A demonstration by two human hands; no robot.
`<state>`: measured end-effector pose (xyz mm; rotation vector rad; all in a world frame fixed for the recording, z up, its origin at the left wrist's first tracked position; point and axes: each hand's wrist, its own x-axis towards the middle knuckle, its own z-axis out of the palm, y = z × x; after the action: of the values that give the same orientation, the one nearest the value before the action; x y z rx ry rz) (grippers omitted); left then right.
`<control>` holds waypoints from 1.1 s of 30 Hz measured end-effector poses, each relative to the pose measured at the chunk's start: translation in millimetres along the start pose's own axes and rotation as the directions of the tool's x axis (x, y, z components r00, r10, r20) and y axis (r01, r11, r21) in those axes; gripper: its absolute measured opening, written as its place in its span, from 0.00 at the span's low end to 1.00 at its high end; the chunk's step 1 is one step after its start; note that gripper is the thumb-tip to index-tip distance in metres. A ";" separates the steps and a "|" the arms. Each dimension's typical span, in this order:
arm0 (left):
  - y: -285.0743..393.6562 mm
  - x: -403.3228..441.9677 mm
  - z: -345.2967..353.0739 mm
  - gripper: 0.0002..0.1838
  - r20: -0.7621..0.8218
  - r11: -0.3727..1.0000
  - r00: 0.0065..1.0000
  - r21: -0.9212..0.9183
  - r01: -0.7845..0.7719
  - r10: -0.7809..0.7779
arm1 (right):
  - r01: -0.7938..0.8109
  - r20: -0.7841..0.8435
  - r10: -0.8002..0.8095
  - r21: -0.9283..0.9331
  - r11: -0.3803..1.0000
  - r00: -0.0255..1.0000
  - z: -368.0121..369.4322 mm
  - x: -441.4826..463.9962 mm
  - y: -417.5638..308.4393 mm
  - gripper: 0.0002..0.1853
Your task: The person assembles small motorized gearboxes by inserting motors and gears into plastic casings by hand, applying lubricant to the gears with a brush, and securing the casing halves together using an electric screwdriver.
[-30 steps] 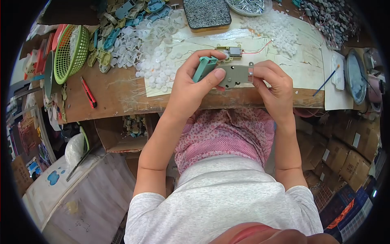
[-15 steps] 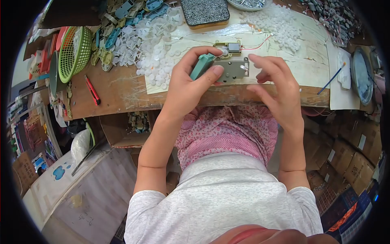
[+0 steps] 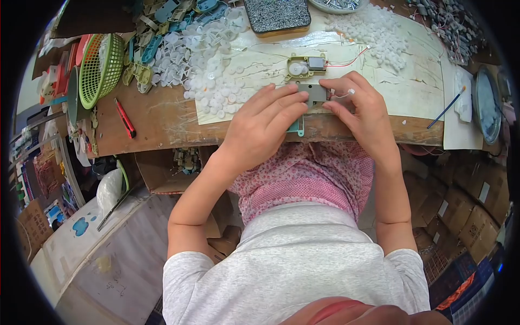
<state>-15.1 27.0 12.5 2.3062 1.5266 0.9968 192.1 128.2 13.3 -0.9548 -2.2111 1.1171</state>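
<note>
The left hand lies palm down with its fingers stretched over a flat grey casing and, by the look of it, a teal plastic part that juts out below them at the bench edge; whether it grips or only presses cannot be told. The right hand has thumb and forefinger parted about the casing's free end, near its corners, and how firmly they pinch is unclear. A small pale piece shows between those fingers, too small to name. The casing is at the front of the cream sheet, between the hands.

The step in hand seems to be steadying the casing while the right fingers work at its end. The next move probably calls for a firm left hold and a fine right fingertip grip.

Just beyond sits an open gearbox with a silver motor, its red and white leads running right. Farther out are loose white gears, a tray of screws and, well to the left, a red box cutter.
</note>
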 end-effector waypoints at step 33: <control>-3.3 58.0 -6.0 0.17 0.318 0.262 0.837 -0.848 0.462 -0.446 | 0.205 -0.286 -0.215 -0.063 0.977 0.934 -0.1 33.5 -10.5 0.06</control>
<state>-7.5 78.0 39.8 0.9761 1.0482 1.1844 166.9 149.4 25.5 -0.8140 -2.0378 0.7900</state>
